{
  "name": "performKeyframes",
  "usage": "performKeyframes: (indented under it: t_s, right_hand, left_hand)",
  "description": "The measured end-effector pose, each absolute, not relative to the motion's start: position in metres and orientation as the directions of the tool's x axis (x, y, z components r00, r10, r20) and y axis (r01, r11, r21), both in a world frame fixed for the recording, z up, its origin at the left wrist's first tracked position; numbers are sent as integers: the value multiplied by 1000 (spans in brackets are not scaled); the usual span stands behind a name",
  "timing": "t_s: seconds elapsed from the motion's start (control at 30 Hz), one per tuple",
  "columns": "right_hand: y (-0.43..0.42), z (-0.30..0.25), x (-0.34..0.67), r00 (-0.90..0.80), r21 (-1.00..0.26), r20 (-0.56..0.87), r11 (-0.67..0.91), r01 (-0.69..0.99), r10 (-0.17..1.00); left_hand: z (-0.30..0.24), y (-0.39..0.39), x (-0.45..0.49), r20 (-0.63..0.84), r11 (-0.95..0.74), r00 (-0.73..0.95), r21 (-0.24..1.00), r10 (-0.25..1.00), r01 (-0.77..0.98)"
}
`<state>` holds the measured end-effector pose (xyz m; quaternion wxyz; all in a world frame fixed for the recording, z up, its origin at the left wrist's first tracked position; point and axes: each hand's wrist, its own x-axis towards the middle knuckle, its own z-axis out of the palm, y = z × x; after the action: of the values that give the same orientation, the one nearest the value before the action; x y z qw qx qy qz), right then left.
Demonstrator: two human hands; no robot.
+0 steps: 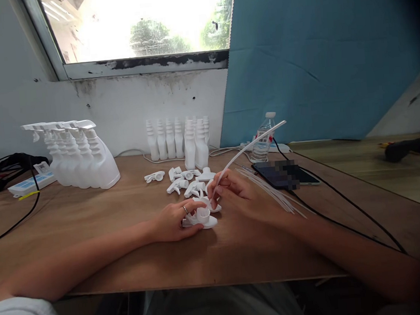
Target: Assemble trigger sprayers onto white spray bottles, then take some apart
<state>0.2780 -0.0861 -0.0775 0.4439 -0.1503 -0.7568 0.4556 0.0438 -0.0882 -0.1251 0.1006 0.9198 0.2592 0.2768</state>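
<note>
My left hand (178, 220), with a ring on one finger, grips a white spray trigger head (208, 221) lying on the table with its round collar facing up. Pinched in my right hand (234, 192) is a thin white plastic tube (250, 144), slanting up to the right. Its lower end comes down close to the collar; whether it is inside I cannot tell. Another trigger head lies just behind, partly hidden by my fingers. Several loose white trigger heads (178, 184) lie beyond my hands. A bundle of similar tubes (271, 191) rests right of my right hand.
Assembled spray bottles (103, 161) stand in a row at the left, by a power strip (33, 183). White bottles without heads (190, 144) stand near the wall. A water bottle (263, 141), a dark tablet-like device (275, 174) and black cables (351, 195) are at the right.
</note>
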Motion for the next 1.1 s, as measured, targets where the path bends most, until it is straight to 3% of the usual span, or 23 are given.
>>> performKeyframes:
  t_s: [0.33, 0.5, 0.67, 0.8, 1.1]
  right_hand:
    - [-82, -87, 278, -601, -819, 517, 557, -139, 610]
    - [-84, -86, 278, -576, -709, 490, 684, 173, 654]
    - [-86, -86, 273, -600, -577, 510, 763, 292, 616]
    - [-90, -82, 268, -565, -622, 488, 719, 309, 665]
    - [-92, -92, 265, -562, -556, 582, 792, 253, 588]
  left_hand:
    - [-125, -89, 43, 446, -838, 712, 349, 542, 419]
    - [-128, -85, 42, 442, -827, 704, 376, 557, 418]
    - [-133, -79, 42, 420, -776, 671, 485, 611, 403]
    - [-134, -78, 42, 409, -760, 665, 512, 625, 400]
    - [-131, -82, 42, 417, -768, 671, 514, 613, 382]
